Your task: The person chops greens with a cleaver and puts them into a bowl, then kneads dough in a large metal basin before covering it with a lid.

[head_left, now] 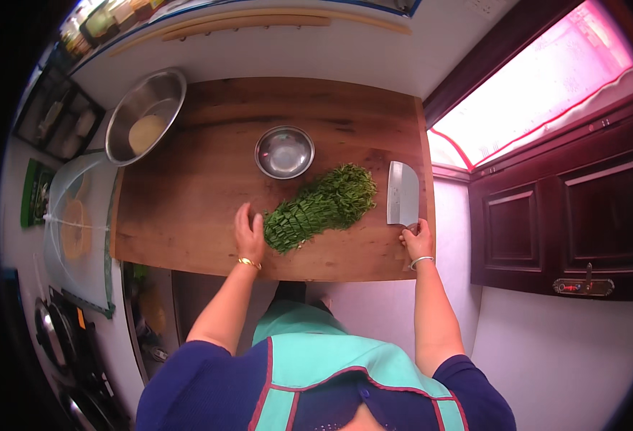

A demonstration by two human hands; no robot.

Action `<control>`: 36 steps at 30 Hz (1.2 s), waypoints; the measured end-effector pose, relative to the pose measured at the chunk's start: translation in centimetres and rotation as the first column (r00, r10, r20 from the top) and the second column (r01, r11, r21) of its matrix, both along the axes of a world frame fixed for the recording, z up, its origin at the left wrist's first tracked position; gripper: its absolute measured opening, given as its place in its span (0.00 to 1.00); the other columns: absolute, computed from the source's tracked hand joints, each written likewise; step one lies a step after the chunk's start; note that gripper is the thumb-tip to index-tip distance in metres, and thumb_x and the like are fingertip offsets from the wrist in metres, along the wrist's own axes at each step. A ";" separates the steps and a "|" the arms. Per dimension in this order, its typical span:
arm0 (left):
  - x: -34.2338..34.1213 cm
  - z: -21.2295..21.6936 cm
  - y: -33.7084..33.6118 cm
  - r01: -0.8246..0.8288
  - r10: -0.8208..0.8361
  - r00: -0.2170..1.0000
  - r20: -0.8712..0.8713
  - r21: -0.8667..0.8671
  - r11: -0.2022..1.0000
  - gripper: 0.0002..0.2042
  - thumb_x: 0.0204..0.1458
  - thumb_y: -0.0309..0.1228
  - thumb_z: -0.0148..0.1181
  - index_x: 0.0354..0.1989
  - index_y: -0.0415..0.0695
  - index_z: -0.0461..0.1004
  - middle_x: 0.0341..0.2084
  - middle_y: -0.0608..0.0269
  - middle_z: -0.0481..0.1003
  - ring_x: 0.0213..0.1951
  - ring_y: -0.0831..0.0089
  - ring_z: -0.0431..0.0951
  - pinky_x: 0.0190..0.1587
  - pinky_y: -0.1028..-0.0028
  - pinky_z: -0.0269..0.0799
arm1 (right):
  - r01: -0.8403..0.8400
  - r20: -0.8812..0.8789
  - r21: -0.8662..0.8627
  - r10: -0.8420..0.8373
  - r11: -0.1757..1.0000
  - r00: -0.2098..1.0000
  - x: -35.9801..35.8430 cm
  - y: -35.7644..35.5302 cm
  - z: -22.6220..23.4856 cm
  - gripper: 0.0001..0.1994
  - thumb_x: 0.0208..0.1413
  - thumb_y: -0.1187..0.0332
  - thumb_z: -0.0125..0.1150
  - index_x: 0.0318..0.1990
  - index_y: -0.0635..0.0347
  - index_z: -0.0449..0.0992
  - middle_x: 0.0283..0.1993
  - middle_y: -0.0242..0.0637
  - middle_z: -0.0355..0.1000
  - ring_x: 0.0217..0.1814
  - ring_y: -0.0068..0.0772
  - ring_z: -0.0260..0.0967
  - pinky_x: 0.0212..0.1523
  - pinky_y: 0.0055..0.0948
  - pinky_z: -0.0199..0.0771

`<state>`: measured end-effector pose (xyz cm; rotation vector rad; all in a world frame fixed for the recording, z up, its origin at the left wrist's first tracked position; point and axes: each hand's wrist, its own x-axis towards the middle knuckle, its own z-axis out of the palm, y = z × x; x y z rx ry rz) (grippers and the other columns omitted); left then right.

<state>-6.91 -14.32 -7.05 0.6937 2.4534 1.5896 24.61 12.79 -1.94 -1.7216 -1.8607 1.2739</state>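
Note:
A heap of chopped green leafy vegetable, probably chives or similar greens, lies in a slanting band on the wooden table. At its left end is my left hand, fingers stretched and thumb apart, holding nothing. The cleaver has a broad pale blade and lies flat near the table's right edge, blade pointing away from me. My right hand has its fingers closed round the cleaver's handle, which is mostly hidden. Just behind the greens sits a small metal bowl, with nothing visible inside.
A large steel basin holding a pale ball of dough stands at the table's back left corner. Left of the table is a translucent mesh food cover. A dark red door stands to the right, beside a bright curtained window.

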 end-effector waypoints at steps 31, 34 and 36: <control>7.9 11.1 1.8 0.269 -0.362 0.890 0.277 0.323 0.907 0.10 0.57 0.23 0.52 0.46 0.39 0.75 0.31 0.68 0.78 0.33 0.85 0.76 0.35 0.84 0.70 | -0.241 -0.147 0.473 0.346 0.847 0.927 -3.2 -8.5 9.4 0.08 0.51 0.67 0.60 0.39 0.55 0.79 0.38 0.38 0.76 0.37 0.37 0.75 0.42 0.30 0.73; 6.5 10.2 2.1 0.279 -0.345 0.898 0.272 0.254 0.926 0.12 0.56 0.23 0.52 0.47 0.39 0.75 0.35 0.65 0.78 0.39 0.78 0.77 0.43 0.80 0.71 | -0.329 -0.081 0.319 0.371 0.889 0.925 -2.4 -7.3 7.7 0.12 0.51 0.68 0.60 0.43 0.54 0.77 0.43 0.39 0.74 0.44 0.41 0.73 0.47 0.33 0.72; 5.9 10.1 2.3 0.307 -0.308 0.950 0.052 0.039 0.951 0.16 0.54 0.30 0.57 0.50 0.39 0.72 0.47 0.52 0.74 0.52 0.61 0.72 0.55 0.69 0.66 | -0.362 0.170 0.460 0.320 0.811 0.932 -1.5 -6.6 6.3 0.18 0.50 0.67 0.61 0.50 0.56 0.73 0.49 0.42 0.70 0.54 0.43 0.68 0.55 0.36 0.68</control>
